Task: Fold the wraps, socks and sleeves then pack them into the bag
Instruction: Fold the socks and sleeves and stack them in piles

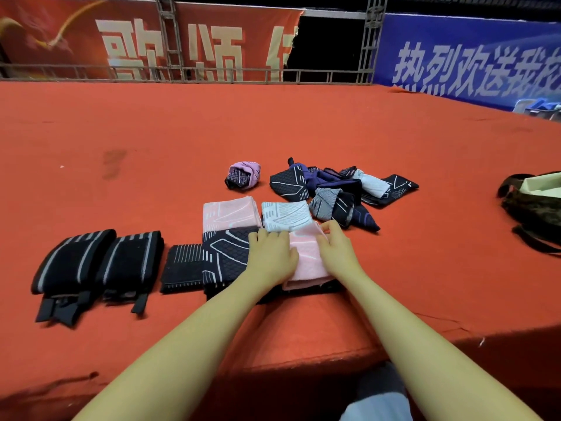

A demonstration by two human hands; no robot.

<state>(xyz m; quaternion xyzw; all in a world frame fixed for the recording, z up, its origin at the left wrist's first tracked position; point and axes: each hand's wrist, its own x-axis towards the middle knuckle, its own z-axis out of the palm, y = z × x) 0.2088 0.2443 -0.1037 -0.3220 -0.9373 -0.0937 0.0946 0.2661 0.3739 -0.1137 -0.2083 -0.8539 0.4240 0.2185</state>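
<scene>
Far left: two black wraps (pixel 97 262) with grey stripes, folded, side by side on the red surface (pixel 121 147), strap tabs toward the near edge.
Next right: one small black ribbed piece (pixel 182 267), folded flat, touching the dark patterned folded piece (pixel 226 256).
Centre, far row: pink folded piece (pixel 230 212) and white folded piece (pixel 285 215), side by side; behind them one purple sock ball (pixel 243 174).
Left hand (pixel 271 253): fingers straight, pressing flat on the left edge of the pink sleeve (pixel 308 258).
Right hand (pixel 338 249): rests on the sleeve's right side; thumb and fingertips pinch its far corner.
Handling: probably light, soft, stretchy knit; likely springs open unless pressed. Best held at corners or the folded edge.
Right of centre: unfolded heap (pixel 340 189), dark, blue and white pieces; count cannot be told.
Far right: one camouflage bag (pixel 537 205), mouth open, well apart from the folded row.
</scene>
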